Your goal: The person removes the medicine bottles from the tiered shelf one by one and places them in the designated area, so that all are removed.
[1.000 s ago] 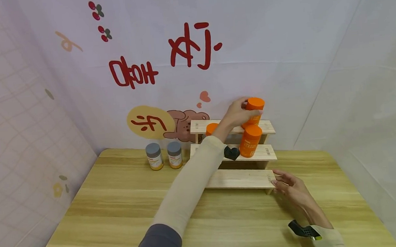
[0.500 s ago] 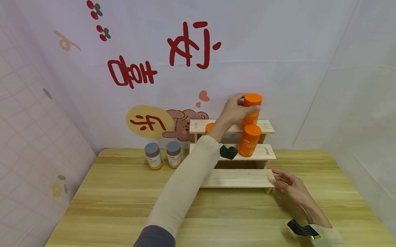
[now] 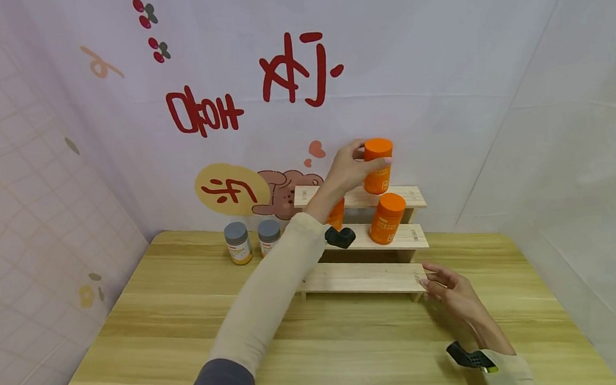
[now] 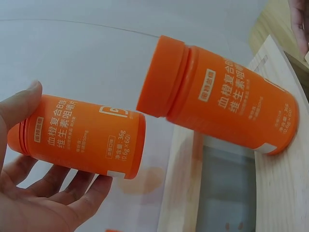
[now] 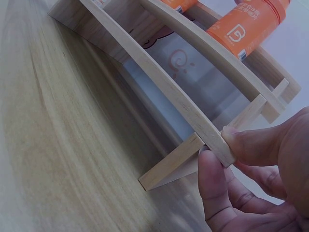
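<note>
My left hand (image 3: 350, 167) grips an orange supplement bottle (image 3: 377, 172) near its lid, in front of the top step of a wooden three-step rack (image 3: 364, 277). In the left wrist view thumb and fingers wrap the held bottle (image 4: 82, 135), and its base hangs free. A second orange bottle (image 3: 388, 219) stands on the right of the middle step. Another orange bottle (image 3: 336, 214), partly hidden by my left wrist, stands at that step's left. My right hand (image 3: 451, 293) pinches the right end of the lowest step between thumb and fingers, clearest in the right wrist view.
Two grey-lidded bottles stand on the wooden table (image 3: 188, 320) left of the rack: one bottle (image 3: 238, 243) in full view, the other bottle (image 3: 269, 236) partly behind my left sleeve. A printed white cloth (image 3: 440, 88) hangs close behind the rack.
My left hand has lifted the orange bottle off the right of the top step and carried it up and left. The right hand stays at the rack.
</note>
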`<act>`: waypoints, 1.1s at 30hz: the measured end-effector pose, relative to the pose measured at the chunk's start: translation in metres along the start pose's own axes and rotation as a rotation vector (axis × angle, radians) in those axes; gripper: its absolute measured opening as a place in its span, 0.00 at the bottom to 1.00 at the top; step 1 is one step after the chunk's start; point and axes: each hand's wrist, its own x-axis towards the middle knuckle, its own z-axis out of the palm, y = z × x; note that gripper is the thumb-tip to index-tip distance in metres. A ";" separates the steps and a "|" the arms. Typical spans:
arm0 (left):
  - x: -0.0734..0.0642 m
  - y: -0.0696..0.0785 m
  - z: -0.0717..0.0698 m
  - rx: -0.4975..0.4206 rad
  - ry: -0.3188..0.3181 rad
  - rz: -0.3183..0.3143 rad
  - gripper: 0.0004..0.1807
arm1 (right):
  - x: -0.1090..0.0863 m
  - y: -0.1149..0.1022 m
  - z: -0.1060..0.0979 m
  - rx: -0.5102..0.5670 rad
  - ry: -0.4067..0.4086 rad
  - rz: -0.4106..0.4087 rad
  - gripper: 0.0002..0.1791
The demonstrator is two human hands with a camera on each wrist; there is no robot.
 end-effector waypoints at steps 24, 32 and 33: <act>-0.035 0.005 -0.050 -0.107 0.084 0.024 0.32 | 0.000 0.000 0.002 -0.026 0.007 0.002 0.33; -0.045 0.010 -0.069 -0.094 0.102 0.022 0.30 | 0.002 0.001 0.000 -0.011 0.002 -0.009 0.33; -0.046 0.011 -0.071 -0.100 0.101 0.020 0.29 | 0.002 0.001 0.000 -0.008 0.001 -0.009 0.33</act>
